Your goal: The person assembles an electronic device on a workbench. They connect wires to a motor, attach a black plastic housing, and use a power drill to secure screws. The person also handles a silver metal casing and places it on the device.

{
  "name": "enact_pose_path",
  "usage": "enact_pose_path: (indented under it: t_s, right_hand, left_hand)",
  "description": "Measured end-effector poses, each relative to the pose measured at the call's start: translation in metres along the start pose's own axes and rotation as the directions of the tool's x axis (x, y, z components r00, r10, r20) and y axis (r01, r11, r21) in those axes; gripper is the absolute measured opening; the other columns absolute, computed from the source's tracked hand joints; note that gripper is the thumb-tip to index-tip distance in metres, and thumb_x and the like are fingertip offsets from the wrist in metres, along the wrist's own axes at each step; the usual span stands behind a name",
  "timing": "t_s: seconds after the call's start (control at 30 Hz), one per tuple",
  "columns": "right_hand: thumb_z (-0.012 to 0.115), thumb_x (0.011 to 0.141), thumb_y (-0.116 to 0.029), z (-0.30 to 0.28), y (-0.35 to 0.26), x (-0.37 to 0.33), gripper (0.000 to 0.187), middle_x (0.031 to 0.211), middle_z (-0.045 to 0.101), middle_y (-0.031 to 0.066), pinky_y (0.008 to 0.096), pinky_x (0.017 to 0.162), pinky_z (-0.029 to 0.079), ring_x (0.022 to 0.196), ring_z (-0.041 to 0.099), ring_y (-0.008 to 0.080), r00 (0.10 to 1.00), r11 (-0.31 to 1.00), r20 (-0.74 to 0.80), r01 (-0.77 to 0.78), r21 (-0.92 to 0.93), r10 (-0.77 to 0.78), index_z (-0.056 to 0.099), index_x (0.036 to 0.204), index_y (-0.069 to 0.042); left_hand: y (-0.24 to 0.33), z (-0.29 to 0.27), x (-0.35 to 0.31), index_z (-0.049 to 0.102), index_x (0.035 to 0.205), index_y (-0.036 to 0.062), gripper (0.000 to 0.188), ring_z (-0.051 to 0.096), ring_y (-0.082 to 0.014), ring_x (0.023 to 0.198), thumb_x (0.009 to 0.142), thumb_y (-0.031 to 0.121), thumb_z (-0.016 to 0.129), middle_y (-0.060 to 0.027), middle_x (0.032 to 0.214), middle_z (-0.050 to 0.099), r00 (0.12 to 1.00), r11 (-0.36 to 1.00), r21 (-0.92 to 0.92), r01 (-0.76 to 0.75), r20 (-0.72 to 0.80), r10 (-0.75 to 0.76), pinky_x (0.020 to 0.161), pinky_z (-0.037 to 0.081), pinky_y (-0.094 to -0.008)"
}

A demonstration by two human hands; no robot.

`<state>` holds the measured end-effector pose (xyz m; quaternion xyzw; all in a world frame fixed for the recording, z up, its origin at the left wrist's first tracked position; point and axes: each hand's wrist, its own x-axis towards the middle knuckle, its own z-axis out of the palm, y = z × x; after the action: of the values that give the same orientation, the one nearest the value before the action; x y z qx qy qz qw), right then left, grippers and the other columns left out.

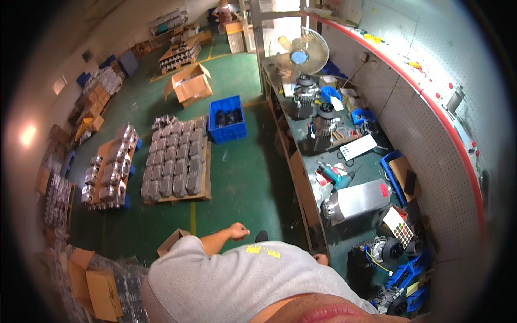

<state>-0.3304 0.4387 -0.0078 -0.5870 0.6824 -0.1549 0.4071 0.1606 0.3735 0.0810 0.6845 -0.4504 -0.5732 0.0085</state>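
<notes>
My left hand (238, 231) hangs over the green floor in front of my grey shirt, its fingers curled together. Whether anything small sits inside them is hidden. At the near left edge of the workbench (336, 242) is my right hand (321, 259), small and half covered by my shirt, so its fingers do not show clearly. The closest large thing on the bench is a silver metal housing (358, 200) lying on its side. Beyond it lies a teal cordless drill (338, 177). Nearer to me rests a motor-like assembly (385, 250) with a black round part and a yellow cable.
Grey metal castings (175, 156) stand in rows on a pallet at left, with another loaded pallet (110, 172) beside it. A blue crate (227, 119) holds dark parts. An open carton (189, 86) sits farther off. A fan (299, 54) stands at the bench's far end.
</notes>
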Motion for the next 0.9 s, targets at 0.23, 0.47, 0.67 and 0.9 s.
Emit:
enact_pose_path:
  t_s: [0.23, 0.47, 0.67, 0.9]
  right_hand:
    - [0.077, 0.076, -0.020, -0.021, -0.014, 0.005, 0.020, 0.084, 0.074, 0.0183, 0.0421, 0.075, 0.059, 0.081, 0.075, 0.0312, 0.998, 0.997, 0.006, -0.064, -0.039, 0.065, 0.079, 0.090, -0.005]
    - [0.074, 0.078, -0.019, -0.036, -0.047, 0.008, 0.021, 0.081, 0.074, 0.0187, 0.0393, 0.072, 0.059, 0.074, 0.075, 0.0296, 0.997, 0.997, 0.030, -0.071, 0.029, 0.070, 0.077, 0.090, -0.002]
    - [0.074, 0.078, -0.017, -0.030, -0.024, 0.007, 0.019, 0.082, 0.074, 0.0185, 0.0398, 0.073, 0.059, 0.076, 0.075, 0.0310, 1.000, 0.999, -0.024, 0.004, 0.033, -0.003, 0.077, 0.089, -0.003]
    - [0.076, 0.077, -0.018, -0.013, 0.000, -0.003, 0.018, 0.084, 0.074, 0.0183, 0.0416, 0.076, 0.058, 0.082, 0.075, 0.0322, 0.997, 0.996, 0.008, -0.071, 0.047, 0.070, 0.078, 0.087, -0.003]
  left_hand:
    - [0.170, -0.123, -0.014, 0.058, 0.120, 0.0079, 0.065, 0.053, -0.0200, 0.038, 0.098, 0.068, 0.048, -0.0177, 0.073, 0.069, 0.937, 0.813, -0.468, -0.348, -0.207, 0.282, 0.041, 0.046, -0.0335]
    - [0.419, -0.298, -0.237, 0.025, 0.160, 0.0052, 0.116, 0.051, -0.0123, 0.057, 0.085, 0.092, 0.013, -0.0055, 0.073, 0.064, 0.096, -0.036, -0.562, -0.826, -0.203, 0.974, 0.055, 0.043, -0.0265]
    - [0.469, -0.342, -0.284, 0.027, 0.158, -0.0014, 0.115, 0.052, -0.0137, 0.067, 0.087, 0.090, 0.025, -0.0052, 0.077, 0.063, -0.177, -0.205, -0.623, -0.755, -0.108, 0.978, 0.065, 0.043, -0.0295]
    - [0.480, -0.346, -0.286, 0.032, 0.157, 0.0003, 0.102, 0.062, -0.0148, 0.079, 0.095, 0.081, 0.027, -0.0060, 0.095, 0.069, -0.267, -0.256, -0.689, -0.678, -0.094, 0.959, 0.072, 0.051, -0.0338]
